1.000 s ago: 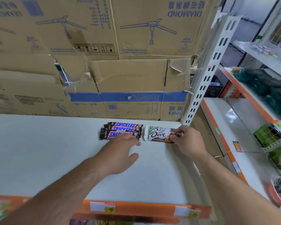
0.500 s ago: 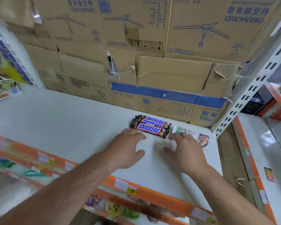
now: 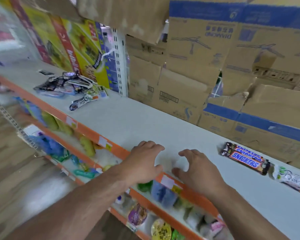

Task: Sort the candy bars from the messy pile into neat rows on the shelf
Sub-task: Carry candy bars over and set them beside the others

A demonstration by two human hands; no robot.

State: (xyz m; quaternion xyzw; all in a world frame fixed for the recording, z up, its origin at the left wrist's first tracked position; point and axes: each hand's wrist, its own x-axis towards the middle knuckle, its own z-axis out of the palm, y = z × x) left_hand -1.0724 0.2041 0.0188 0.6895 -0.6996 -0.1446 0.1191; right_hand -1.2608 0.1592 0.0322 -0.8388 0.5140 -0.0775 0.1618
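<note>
Both hands are empty: left hand (image 3: 144, 160) and right hand (image 3: 196, 168) hover, fingers loosely curled, over the white orange-edged shelf (image 3: 128, 122). The jumbled pile of wrapped candy bars (image 3: 68, 85) lies far left. A hasty grab could sweep its stray white bar (image 3: 83, 102), seemingly crosswise, off the edge. The brown Snickers bars (image 3: 244, 158) lie flat at right, long axes along the shelf.

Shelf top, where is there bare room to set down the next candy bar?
The widest bare stretch of shelf runs between the messy pile and the Snickers bars, in front of the cardboard boxes. Crowded at the pile and by the Dove bar.
</note>
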